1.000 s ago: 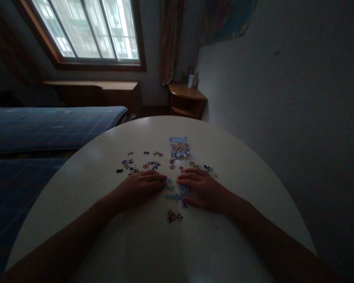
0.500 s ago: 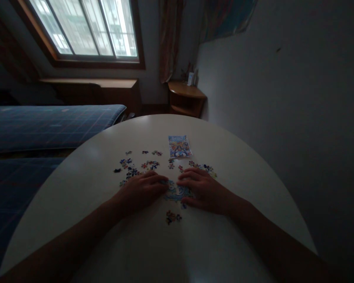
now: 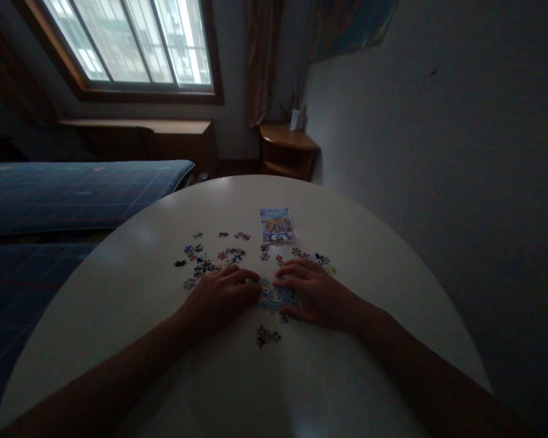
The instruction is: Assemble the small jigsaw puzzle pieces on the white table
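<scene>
A small joined section of blue jigsaw puzzle (image 3: pixel 274 296) lies flat on the table between my hands. My left hand (image 3: pixel 228 291) is at its left edge, fingers bent together and fingertips down on it; the thumb is mostly hidden. On the other side, my right hand (image 3: pixel 313 292) grips the section's right part, with the thumb at the near edge and the fingers at the far edge. Part of the section is covered by this hand. One loose puzzle piece (image 3: pixel 284 318) lies just below the right thumb. A small cluster of brownish pieces (image 3: pixel 267 336) sits nearer to me.
Loose puzzle pieces (image 3: pixel 204 265) are scattered beyond my left hand, and more pieces (image 3: pixel 317 260) lie beyond the right. A colourful picture sheet (image 3: pixel 277 225) rests farther back on the round white table (image 3: pixel 237 383). A bed (image 3: pixel 73 194) stands left, a wall (image 3: pixel 415 152) right.
The gap between the left and right parts of the blue puzzle section has closed, and they now appear joined. Both hands stay nearly in place; the view shifts slightly.
</scene>
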